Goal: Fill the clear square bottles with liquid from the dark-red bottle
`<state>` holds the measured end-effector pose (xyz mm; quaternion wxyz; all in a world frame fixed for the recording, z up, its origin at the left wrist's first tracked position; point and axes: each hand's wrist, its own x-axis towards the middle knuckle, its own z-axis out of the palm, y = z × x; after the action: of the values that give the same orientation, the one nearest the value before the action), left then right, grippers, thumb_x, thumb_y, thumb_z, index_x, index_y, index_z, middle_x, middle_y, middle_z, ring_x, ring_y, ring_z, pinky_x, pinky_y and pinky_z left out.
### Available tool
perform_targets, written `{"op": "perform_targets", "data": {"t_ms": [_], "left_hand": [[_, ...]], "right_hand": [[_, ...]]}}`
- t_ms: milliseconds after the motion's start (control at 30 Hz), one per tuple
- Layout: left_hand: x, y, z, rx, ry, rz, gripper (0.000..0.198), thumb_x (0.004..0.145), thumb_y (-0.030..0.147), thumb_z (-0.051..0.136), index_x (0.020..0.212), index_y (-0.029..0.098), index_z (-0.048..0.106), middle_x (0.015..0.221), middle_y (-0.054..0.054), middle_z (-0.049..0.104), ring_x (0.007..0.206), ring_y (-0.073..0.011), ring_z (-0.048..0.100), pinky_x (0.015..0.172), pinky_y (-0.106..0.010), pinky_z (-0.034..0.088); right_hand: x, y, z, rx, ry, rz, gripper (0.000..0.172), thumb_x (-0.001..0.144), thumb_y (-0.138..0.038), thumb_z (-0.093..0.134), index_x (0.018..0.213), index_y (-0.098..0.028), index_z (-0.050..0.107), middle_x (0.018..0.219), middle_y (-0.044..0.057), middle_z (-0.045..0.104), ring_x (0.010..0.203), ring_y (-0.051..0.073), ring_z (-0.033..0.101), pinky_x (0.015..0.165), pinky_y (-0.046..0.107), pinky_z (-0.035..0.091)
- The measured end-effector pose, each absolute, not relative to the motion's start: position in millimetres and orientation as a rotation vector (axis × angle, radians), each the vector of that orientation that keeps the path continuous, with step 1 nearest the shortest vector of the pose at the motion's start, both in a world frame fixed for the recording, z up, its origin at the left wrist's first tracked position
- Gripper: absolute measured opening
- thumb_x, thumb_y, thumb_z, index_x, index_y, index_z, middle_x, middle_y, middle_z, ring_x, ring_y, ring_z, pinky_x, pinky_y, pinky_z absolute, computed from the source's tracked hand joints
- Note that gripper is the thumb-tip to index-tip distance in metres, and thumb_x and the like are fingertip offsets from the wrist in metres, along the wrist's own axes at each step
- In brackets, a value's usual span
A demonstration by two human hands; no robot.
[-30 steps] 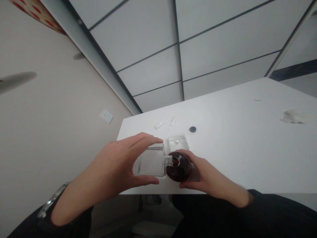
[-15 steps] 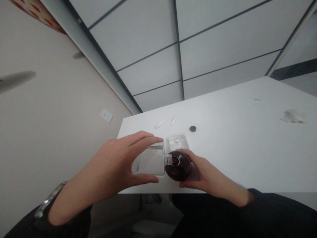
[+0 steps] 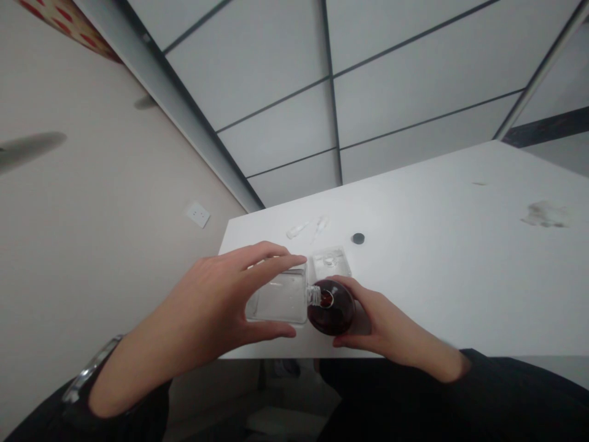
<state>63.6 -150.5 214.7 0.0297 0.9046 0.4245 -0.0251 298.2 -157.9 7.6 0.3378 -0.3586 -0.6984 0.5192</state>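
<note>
My left hand [image 3: 216, 307] grips a clear square glass bottle [image 3: 278, 299], tipped on its side with its neck pointing right. The neck rests over the mouth of a round dark brown bottle [image 3: 332, 312]. My right hand [image 3: 384, 328] wraps round that dark bottle near the white table's [image 3: 437, 258] front edge. A second clear square container [image 3: 330, 263] stands just behind both bottles.
A small black cap [image 3: 358, 238] lies on the table beyond the bottles. Two clear plastic droppers [image 3: 306, 228] lie at the back left. A grey smear [image 3: 543, 213] marks the table at the far right. A wall with a socket [image 3: 197, 214] rises on the left.
The clear bottle has tipped slightly more and small bubbles show inside it. Both hands stay almost where they were.
</note>
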Motion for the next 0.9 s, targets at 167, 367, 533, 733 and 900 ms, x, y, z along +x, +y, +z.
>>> {"op": "perform_targets", "data": {"t_ms": [167,367,533,733,900], "left_hand": [[63.4,-148.9,214.8,2.809,1.295,-0.079,0.074,0.077,0.043,0.094,0.143,0.030,0.063,0.139,-0.008,0.072,0.114,-0.0317,0.075,0.090,-0.039,0.064],[63.8,-147.9,215.3,2.816,1.279,-0.080,0.075,0.077,0.042,0.094,0.145,0.030,0.063,0.141,-0.008,0.071,0.117,-0.0324,0.074,0.090,-0.041,0.064],[62.1,-147.7,213.9,2.843,1.249,-0.055,0.075,0.078,0.041,0.093,0.146,0.031,0.062,0.142,-0.008,0.070,0.118,-0.0325,0.074,0.092,-0.042,0.064],[63.6,-146.0,217.4,2.871,1.216,-0.076,0.074,0.079,0.042,0.092,0.145,0.030,0.062,0.142,-0.009,0.070,0.117,-0.0324,0.074,0.090,-0.040,0.064],[66.4,-146.2,217.5,2.903,1.206,-0.091,0.073,0.079,0.042,0.093,0.144,0.030,0.063,0.141,-0.009,0.071,0.115,-0.0330,0.075,0.086,-0.040,0.065]], "right_hand": [[298.1,-157.3,7.8,-0.934,-1.827,1.368,0.085,0.076,-0.042,0.091,0.149,-0.028,0.049,0.147,0.011,0.066,0.132,0.035,0.064,0.113,0.053,0.048],[299.7,-158.5,8.0,-0.919,-1.814,1.374,0.085,0.077,-0.041,0.092,0.149,-0.030,0.049,0.149,0.009,0.065,0.133,0.034,0.063,0.113,0.052,0.048],[299.9,-158.7,8.0,-0.909,-1.812,1.370,0.084,0.077,-0.040,0.092,0.149,-0.030,0.049,0.147,0.008,0.066,0.132,0.033,0.064,0.112,0.051,0.048],[300.3,-158.9,9.3,-0.921,-1.810,1.368,0.083,0.076,-0.039,0.092,0.148,-0.030,0.051,0.146,0.009,0.066,0.131,0.034,0.064,0.111,0.051,0.048],[300.2,-159.1,7.9,-0.925,-1.812,1.361,0.084,0.076,-0.039,0.092,0.148,-0.030,0.050,0.147,0.008,0.066,0.132,0.034,0.064,0.111,0.052,0.049]]}}
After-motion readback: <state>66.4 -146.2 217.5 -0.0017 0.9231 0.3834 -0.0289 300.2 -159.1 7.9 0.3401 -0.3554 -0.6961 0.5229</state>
